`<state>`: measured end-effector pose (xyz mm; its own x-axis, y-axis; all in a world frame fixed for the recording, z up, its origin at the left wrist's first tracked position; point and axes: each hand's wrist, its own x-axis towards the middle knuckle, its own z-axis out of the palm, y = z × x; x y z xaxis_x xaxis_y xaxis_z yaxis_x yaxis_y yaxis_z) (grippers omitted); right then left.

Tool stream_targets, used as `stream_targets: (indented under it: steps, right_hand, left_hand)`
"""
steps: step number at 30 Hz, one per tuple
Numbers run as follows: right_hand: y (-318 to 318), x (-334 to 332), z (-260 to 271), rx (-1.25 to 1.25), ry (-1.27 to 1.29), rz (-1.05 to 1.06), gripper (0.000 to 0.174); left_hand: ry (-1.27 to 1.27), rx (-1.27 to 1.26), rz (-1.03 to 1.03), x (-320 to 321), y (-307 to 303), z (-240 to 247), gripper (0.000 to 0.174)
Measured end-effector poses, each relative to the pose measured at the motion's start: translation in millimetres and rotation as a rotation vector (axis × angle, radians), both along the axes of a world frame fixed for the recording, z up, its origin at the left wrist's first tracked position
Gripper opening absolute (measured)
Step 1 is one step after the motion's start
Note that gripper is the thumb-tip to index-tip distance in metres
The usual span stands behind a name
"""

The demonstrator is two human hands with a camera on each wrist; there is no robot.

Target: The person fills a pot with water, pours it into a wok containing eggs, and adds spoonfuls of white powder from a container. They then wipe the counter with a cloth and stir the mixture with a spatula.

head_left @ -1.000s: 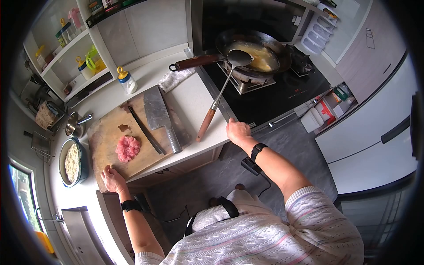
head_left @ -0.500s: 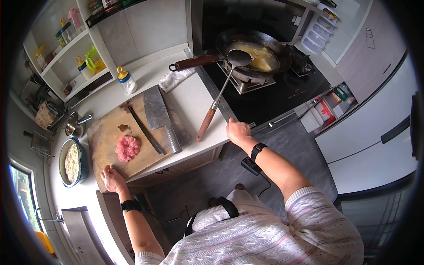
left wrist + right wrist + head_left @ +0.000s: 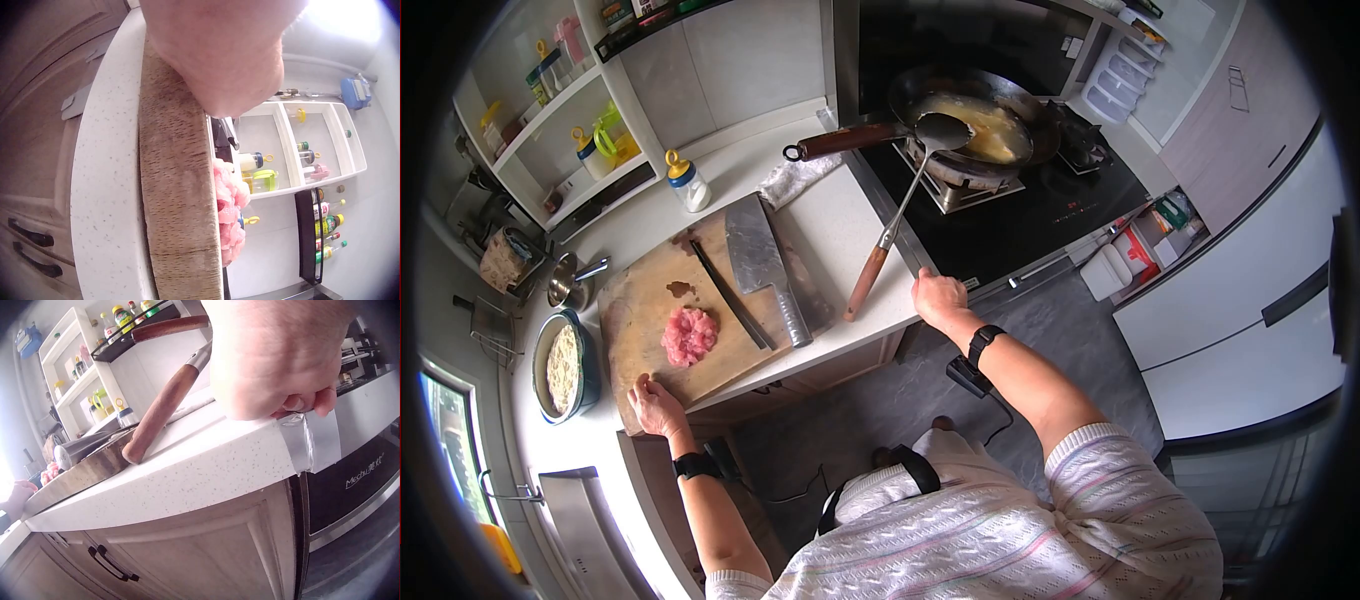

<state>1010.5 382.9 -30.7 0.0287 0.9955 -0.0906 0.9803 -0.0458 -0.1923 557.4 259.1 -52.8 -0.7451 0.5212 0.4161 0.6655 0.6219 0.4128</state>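
Note:
My left hand (image 3: 657, 408) rests on the near left corner of the wooden cutting board (image 3: 635, 310). Next to it lies a mound of chopped raw pink meat (image 3: 689, 337). In the left wrist view the hand (image 3: 219, 62) overlaps the board's edge, its fingers hidden. Two dark strips (image 3: 725, 295) and a cleaver (image 3: 758, 250) lie farther right on the board. My right hand (image 3: 940, 297), fingers curled under and holding nothing, rests at the counter's front edge beside the stove. Nearest to it is the wooden handle (image 3: 164, 412) of a ladle (image 3: 941, 131), whose bowl overlaps the wok.
A wok (image 3: 905, 95) with yellowish liquid sits on the black stove (image 3: 1040, 215), its handle pointing left. Left of the board stand a bowl of pale food (image 3: 565, 365) and a small metal pot (image 3: 570, 283). A yellow-capped jar (image 3: 688, 182) and a cloth (image 3: 800, 178) lie behind.

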Motion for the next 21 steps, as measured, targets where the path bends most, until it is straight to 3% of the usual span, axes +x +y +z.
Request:
stream_targets:
  steps: [21]
  right_hand:
    - [-1.9,-0.3,2.7,0.026,-0.002,0.012,0.026]
  left_hand:
    - [-0.001,-0.001,-0.007,0.6,0.0,1.0,0.019]
